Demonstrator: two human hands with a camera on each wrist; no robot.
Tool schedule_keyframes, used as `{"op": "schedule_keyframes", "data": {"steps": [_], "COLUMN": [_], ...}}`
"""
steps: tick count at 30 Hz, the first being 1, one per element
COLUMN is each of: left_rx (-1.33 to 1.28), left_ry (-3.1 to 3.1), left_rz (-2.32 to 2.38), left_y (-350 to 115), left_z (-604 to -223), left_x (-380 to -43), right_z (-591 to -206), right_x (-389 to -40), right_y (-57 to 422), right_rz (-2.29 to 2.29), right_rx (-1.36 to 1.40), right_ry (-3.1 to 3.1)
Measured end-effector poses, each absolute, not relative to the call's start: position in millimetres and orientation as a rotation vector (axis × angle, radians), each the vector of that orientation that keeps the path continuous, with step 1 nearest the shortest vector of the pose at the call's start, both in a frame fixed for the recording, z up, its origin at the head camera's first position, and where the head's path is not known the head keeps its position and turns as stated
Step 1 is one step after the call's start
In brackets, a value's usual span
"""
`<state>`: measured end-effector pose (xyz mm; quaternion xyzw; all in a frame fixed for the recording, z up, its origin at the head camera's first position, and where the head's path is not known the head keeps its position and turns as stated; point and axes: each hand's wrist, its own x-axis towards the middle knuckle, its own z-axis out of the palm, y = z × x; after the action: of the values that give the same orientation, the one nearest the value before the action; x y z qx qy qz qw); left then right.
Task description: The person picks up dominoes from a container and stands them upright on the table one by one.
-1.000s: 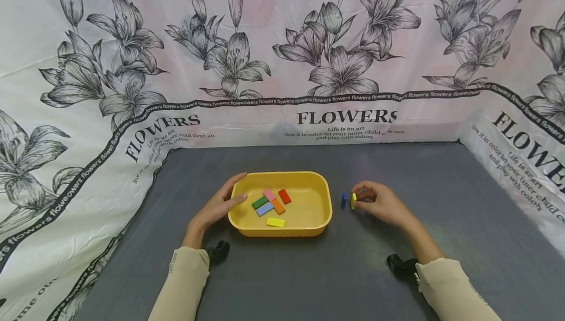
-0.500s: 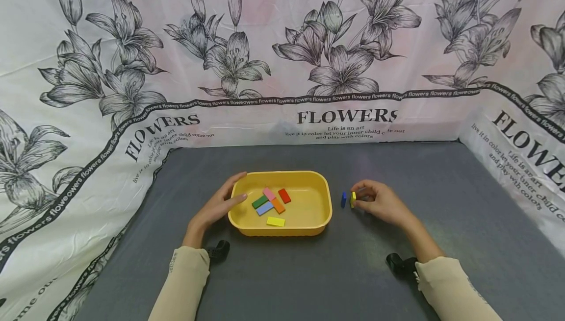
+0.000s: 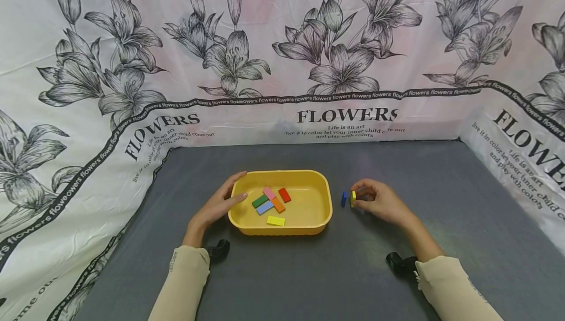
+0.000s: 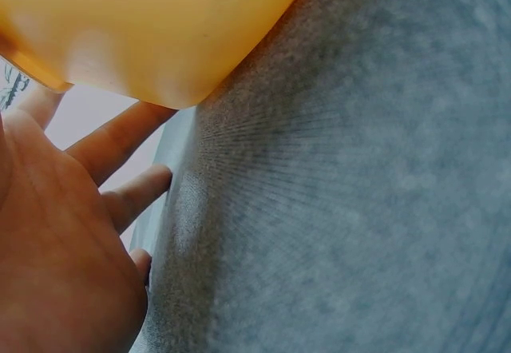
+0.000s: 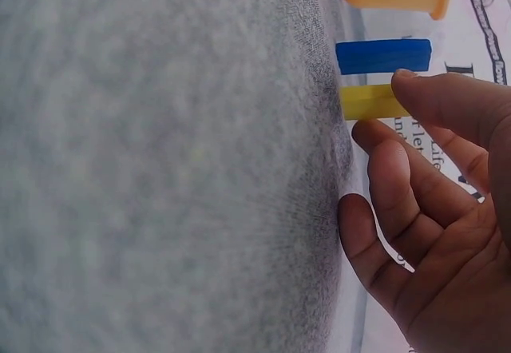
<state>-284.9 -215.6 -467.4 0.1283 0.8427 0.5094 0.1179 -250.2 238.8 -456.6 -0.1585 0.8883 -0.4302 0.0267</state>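
A yellow block [image 5: 372, 101] (upright) stands pinched in the right hand [image 3: 381, 204].

Soft, even light across a gray tabletop [image 3: 309, 277], faint shadow below a yellow tray [image 3: 282, 231], head view fairly crisp, tabletop blurred in wrist views

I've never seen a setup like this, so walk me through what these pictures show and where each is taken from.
There's no robot here, just a person working bare-handed. The wide picture is taken from the head, looking forward and down; the two close ones are taken from the left and right wrists. On the grey tabletop sits a yellow tray with six coloured blocks inside. The left hand rests on its edge. Outside it, a blue block stands upright; the right hand pinches an upright yellow block beside that.
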Motion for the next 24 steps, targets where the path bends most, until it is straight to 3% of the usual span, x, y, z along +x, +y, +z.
{"op": "schedule_keyframes", "data": {"steps": [24], "left_rx": [0.373], "left_ry": [2.457], "left_rz": [1.491], "left_y": [-217], "left_z": [-468], "left_x": [-286], "right_z": [-451], "right_x": [-258], "right_y": [224], "right_rz": [-1.077], "right_rx": [-0.635], "right_ry": [2.830]}}
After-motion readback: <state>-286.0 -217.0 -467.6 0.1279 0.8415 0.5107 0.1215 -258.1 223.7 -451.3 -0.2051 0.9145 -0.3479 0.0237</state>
